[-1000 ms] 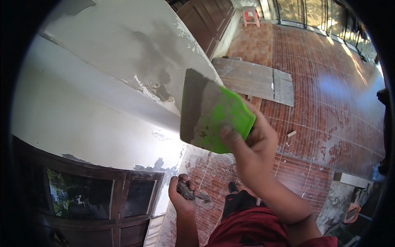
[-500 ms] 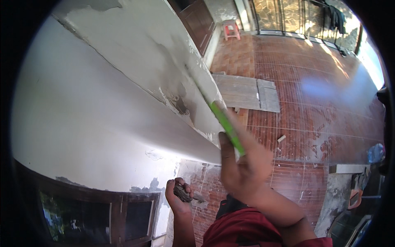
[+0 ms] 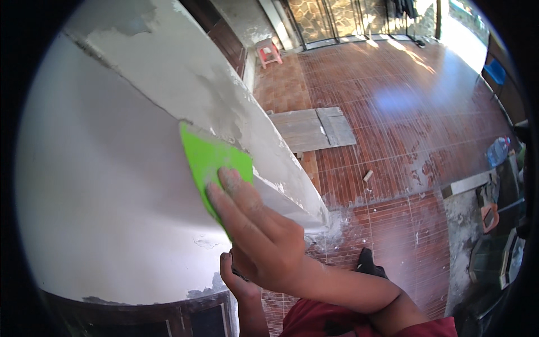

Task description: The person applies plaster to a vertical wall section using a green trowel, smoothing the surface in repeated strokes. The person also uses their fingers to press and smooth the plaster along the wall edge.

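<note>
My right hand (image 3: pixel 275 238) grips a flat green plastic putty spreader (image 3: pixel 210 151), with two fingers laid along its face. The spreader's far edge meets the crack line on the white wall (image 3: pixel 112 168), next to a grey smeared patch (image 3: pixel 224 101) on the pillar side. Below and behind it, my left hand (image 3: pixel 242 286) is curled with its thumb up. It is partly hidden by my right hand, and only a dark sliver of the grey lump of putty in it shows.
A grey board (image 3: pixel 309 129) lies on the red tiled floor (image 3: pixel 387 140). A red and white stool (image 3: pixel 268 53) stands farther back. At right are a clear plastic bottle (image 3: pixel 497 151) and an orange-handled tool (image 3: pixel 489 218). Dark-framed windows (image 3: pixel 135 317) sit low on the left.
My right hand has swung left from the pillar's edge to the wall crack, turning the spreader's face into view. My left hand is now partly covered. The view has shifted to the right.
</note>
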